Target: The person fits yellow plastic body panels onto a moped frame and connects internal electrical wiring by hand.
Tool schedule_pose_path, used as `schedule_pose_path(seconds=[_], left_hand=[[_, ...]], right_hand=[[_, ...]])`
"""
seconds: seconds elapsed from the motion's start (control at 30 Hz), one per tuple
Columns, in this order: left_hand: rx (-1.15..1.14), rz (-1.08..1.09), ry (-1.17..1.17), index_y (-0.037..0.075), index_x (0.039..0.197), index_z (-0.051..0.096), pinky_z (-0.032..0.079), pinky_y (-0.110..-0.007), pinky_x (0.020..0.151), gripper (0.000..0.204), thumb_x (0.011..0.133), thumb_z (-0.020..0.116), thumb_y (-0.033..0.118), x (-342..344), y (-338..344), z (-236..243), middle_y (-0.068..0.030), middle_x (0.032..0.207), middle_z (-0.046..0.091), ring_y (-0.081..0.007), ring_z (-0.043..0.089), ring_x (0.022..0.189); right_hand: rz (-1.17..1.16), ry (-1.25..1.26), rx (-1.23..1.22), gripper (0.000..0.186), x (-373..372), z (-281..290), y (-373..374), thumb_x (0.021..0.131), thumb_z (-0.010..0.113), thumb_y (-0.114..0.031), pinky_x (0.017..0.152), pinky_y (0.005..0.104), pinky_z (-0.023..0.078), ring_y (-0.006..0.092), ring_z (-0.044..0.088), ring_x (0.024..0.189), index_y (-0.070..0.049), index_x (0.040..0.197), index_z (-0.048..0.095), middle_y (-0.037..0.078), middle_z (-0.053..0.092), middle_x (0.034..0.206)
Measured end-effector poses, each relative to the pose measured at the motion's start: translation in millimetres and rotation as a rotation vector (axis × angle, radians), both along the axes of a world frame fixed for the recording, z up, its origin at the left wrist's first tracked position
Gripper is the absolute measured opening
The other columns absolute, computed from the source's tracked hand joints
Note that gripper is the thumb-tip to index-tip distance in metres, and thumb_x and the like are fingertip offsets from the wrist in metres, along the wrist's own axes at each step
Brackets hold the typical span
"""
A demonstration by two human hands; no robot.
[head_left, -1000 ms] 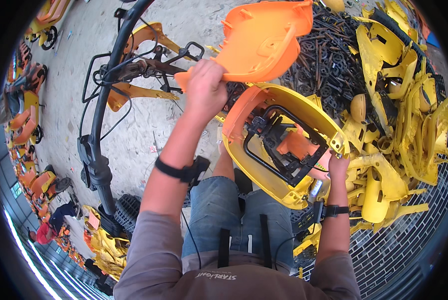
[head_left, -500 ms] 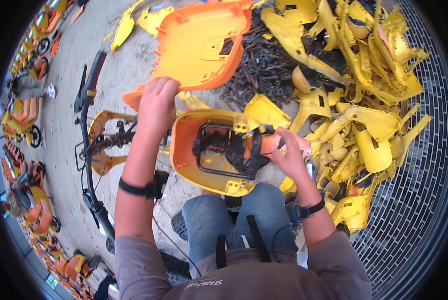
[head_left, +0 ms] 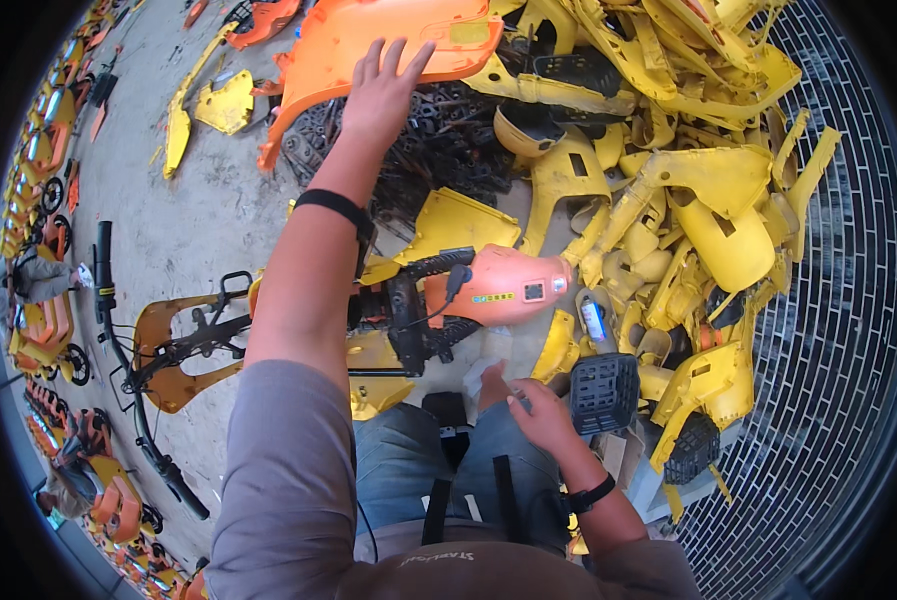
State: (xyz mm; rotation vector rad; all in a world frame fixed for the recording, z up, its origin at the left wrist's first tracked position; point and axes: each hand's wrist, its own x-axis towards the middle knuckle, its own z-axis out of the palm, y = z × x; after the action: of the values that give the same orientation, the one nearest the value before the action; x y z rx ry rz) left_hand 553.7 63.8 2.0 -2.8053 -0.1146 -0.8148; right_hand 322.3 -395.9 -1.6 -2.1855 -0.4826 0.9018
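My left hand (head_left: pixel 380 100) reaches far forward, its fingers spread over the near edge of a large orange plastic panel (head_left: pixel 338 50). Whether the fingertips touch the panel is unclear. The panel lies at the top, on or just above a heap of dark metal parts (head_left: pixel 408 150). My right hand (head_left: pixel 543 415) hangs beside my right knee, fingers loosely apart, with nothing seen in it. Between my hands is a partly stripped two-wheeler with a black frame (head_left: pixel 403 320) and an orange rear cover (head_left: pixel 513 285). My left forearm hides part of the frame.
A big pile of yellow plastic body panels (head_left: pixel 708 210) fills the right side, next to a brick-patterned surface (head_left: pixel 818 330). The handlebar (head_left: pixel 108 270) juts out at the left. A black basket (head_left: pixel 605 393) is near my right hand. Rows of orange vehicles (head_left: pixel 53 300) line the far left.
My left hand has gone farther forward with the orange panel and its fingers have spread. My right hand has come off the orange piece and back toward my knee. The view has shifted.
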Motion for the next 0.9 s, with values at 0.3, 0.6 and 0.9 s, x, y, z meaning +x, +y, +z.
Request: schedule_pose_path(seconds=[0.3,0.6,0.9], left_hand=[[-0.782,-0.137,0.384,0.006,0.132,0.06,0.036,-0.047,0.114,0.049,0.084,0.072,0.008,-175.0,-111.7,76.1,-0.0157,0.134,0.059,-0.038,0.046,0.136],[-1.468,1.124,-0.137,0.0,0.15,0.039,0.041,-0.038,0.109,0.063,0.102,0.057,0.038,-503.1,-30.1,-90.2,-0.0137,0.145,0.052,-0.0258,0.051,0.131],[-2.205,0.828,-0.5,0.004,0.134,0.056,0.057,-0.046,0.093,0.045,0.097,0.055,0.029,-567.8,36.6,-171.9,-0.0157,0.126,0.065,-0.0326,0.067,0.111]], right_hand=[[-0.084,0.127,0.078,0.026,11.1,-80.2,-7.3,0.091,0.066,-0.02,0.089,0.0414,0.052,0.0367,0.067,0.098,-0.005,0.113,0.066,0.017,0.069,0.105],[0.632,0.213,-0.15,0.048,21.4,-144.2,76.7,0.091,0.065,-0.039,0.099,0.0483,0.049,0.0387,0.062,0.116,-0.007,0.126,0.059,0.021,0.063,0.124],[0.685,0.249,0.15,0.039,31.4,-206.1,131.0,0.088,0.064,-0.025,0.095,0.0445,0.051,0.0373,0.064,0.109,-0.004,0.121,0.064,0.02,0.067,0.111]])
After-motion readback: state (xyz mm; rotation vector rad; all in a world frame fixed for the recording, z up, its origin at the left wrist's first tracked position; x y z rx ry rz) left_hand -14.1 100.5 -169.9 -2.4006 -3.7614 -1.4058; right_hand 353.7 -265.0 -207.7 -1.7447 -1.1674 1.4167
